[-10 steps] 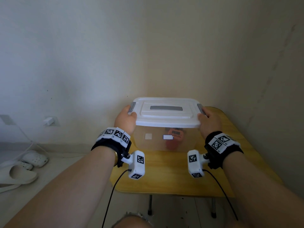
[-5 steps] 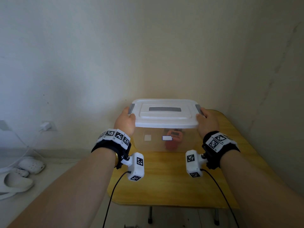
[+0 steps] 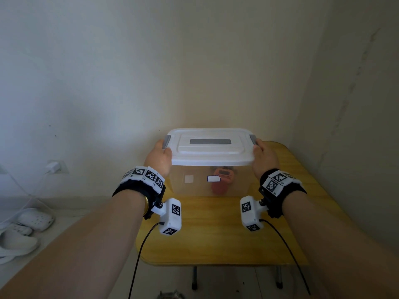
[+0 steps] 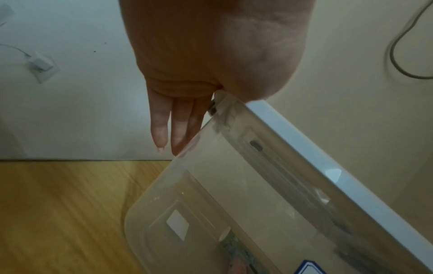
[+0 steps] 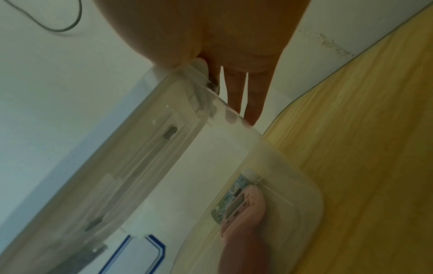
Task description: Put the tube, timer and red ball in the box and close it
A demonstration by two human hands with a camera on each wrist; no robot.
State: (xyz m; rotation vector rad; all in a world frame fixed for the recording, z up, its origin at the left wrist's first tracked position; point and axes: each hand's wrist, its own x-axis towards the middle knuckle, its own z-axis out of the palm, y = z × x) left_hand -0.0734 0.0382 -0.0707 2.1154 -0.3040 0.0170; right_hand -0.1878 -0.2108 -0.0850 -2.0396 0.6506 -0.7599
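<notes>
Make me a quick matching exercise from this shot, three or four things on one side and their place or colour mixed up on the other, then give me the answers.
Things:
1. lid
2. timer
3. left hand
4. table

Descriptions:
A. yellow wood, under the box
B. white, with a grey strip in the middle, on top of the box
C. at the grey latch on the box's left end
D. orange-pink, seen through the clear wall of the box

Pairs: 1-B, 2-D, 3-C, 4-A
</notes>
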